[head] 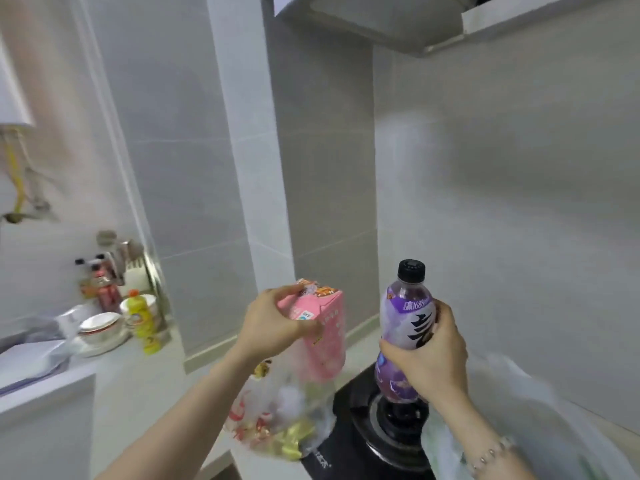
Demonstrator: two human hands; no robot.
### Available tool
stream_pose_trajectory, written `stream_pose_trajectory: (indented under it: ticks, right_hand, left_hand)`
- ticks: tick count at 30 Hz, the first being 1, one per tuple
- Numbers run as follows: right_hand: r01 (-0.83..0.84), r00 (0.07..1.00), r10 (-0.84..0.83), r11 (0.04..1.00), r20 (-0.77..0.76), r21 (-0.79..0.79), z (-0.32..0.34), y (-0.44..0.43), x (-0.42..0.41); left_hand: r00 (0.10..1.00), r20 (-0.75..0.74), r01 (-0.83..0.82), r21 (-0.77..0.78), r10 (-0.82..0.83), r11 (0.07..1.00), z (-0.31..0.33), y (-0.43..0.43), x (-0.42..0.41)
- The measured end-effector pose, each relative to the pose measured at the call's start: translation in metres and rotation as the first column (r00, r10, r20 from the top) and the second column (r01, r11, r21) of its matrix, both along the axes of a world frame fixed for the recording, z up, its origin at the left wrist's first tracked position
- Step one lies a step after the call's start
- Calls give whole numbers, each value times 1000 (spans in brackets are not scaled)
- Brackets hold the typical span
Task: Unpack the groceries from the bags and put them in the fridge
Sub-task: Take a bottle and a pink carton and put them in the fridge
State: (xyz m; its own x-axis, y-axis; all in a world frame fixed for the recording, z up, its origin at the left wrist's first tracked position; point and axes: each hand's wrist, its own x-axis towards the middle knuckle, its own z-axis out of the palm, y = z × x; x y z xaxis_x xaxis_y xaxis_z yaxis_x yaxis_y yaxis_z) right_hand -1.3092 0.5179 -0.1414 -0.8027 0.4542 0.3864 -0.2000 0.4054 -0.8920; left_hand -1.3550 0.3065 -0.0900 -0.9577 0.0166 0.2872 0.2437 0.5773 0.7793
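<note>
My left hand [277, 323] grips the top of a pink carton [325, 337], held upright above a clear plastic grocery bag [277, 417] with red print and several packets inside. My right hand [429, 358] holds a purple drink bottle [407, 320] with a black cap, fingers curled round its middle, upright over the stove burner. A second translucent bag [540, 420] lies at the lower right, under my right forearm. The fridge is out of view.
A black gas stove [349, 445] sits below both hands on the white counter [138, 375]. At the left stand a yellow bottle [143, 323], stacked bowls [100, 327] and a dish rack. Tiled walls rise behind; a range hood [381, 19] hangs above.
</note>
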Motion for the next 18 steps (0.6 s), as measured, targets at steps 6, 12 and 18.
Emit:
stream_pose_trajectory:
  ticks: [6,12,18]
  right_hand:
    - [-304,951,303,953,-58,1,3,-106,-2]
    - [-633,773,629,774,-86,-28,16,-239,48]
    - [-881,471,875,474,-112,1,31,-366,165]
  left_hand:
    - [935,15,-354,121,355,927,9,-107,71]
    - [671,-115,-729,76,733,680,24,-200,203]
    - [396,-198,-915,-7,897,402,43,-256,385]
